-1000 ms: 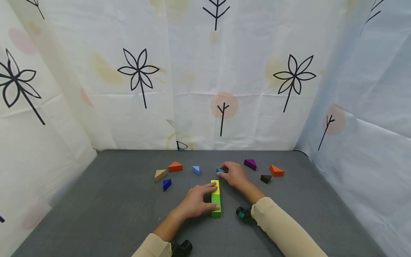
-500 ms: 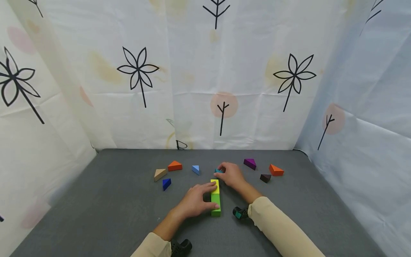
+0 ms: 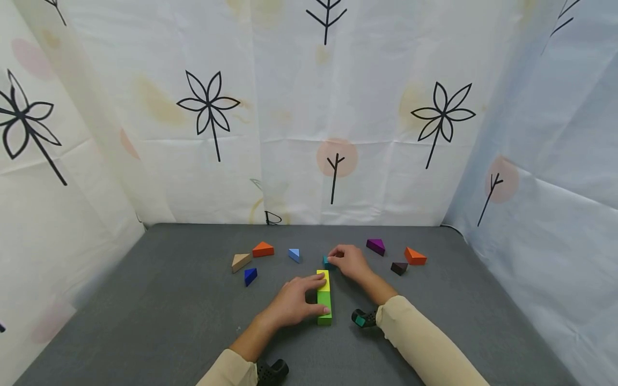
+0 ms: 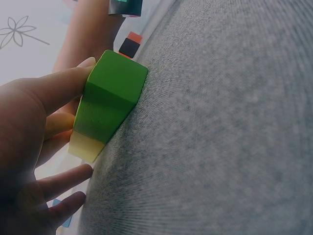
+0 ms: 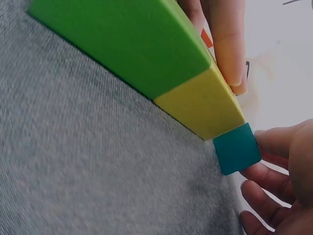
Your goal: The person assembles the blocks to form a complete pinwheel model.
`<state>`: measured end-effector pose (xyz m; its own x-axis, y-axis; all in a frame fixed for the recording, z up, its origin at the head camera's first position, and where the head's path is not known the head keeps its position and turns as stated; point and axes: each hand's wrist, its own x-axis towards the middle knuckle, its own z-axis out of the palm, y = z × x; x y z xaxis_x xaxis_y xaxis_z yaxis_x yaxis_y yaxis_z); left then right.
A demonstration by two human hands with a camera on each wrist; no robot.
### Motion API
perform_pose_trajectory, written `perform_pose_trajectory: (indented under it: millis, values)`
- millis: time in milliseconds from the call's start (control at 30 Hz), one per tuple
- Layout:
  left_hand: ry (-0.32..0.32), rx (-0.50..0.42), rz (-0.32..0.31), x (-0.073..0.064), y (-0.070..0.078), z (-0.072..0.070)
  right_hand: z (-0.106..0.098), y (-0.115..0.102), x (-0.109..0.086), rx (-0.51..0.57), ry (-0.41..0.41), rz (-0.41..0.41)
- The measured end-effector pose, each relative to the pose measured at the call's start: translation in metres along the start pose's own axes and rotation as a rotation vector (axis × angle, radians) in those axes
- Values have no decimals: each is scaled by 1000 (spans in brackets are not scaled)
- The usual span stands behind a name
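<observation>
In the head view, a green block point(image 3: 325, 298) and a yellow block point(image 3: 325, 287) lie end to end, forming a bar on the table. My left hand point(image 3: 293, 303) rests on them: the thumb touches the green block, and straight fingers touch the yellow one. At the bar's far end, my right hand point(image 3: 350, 261) pinches a teal block point(image 3: 325, 263) between thumb and fingers. The right wrist view shows a square face of the teal block point(image 5: 237, 149) against the yellow block's end point(image 5: 203, 105); part of it is hidden behind the fingers.
Left of the bar lie triangular blocks: tan point(image 3: 241, 262), orange point(image 3: 263, 249), dark blue point(image 3: 250, 276) and light blue point(image 3: 294, 255). Purple point(image 3: 375, 246), dark brown point(image 3: 399, 268) and orange point(image 3: 416, 256) ones lie right. A patterned cloth point(image 3: 289, 182) hangs behind the grey table point(image 3: 159, 311).
My right hand has shifted the teal block slightly left and nearer, turning it against the yellow block's far end. My left hand stays on the green and yellow blocks.
</observation>
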<state>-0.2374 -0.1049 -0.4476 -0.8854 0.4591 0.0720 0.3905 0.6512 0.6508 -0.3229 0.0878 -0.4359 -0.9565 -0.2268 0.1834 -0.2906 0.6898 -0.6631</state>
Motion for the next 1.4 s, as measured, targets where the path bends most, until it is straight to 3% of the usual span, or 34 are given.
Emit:
perform_pose_trajectory:
  millis: [267, 867, 1400]
  values:
    - [13, 3, 29, -1, 1, 0, 4, -4, -2, 13, -21, 5]
    - [9, 9, 27, -2, 1, -1, 10, -5, -7, 50, -60, -50]
    - [18, 18, 24, -2, 2, 0, 11, -7, -8, 65, -59, -26]
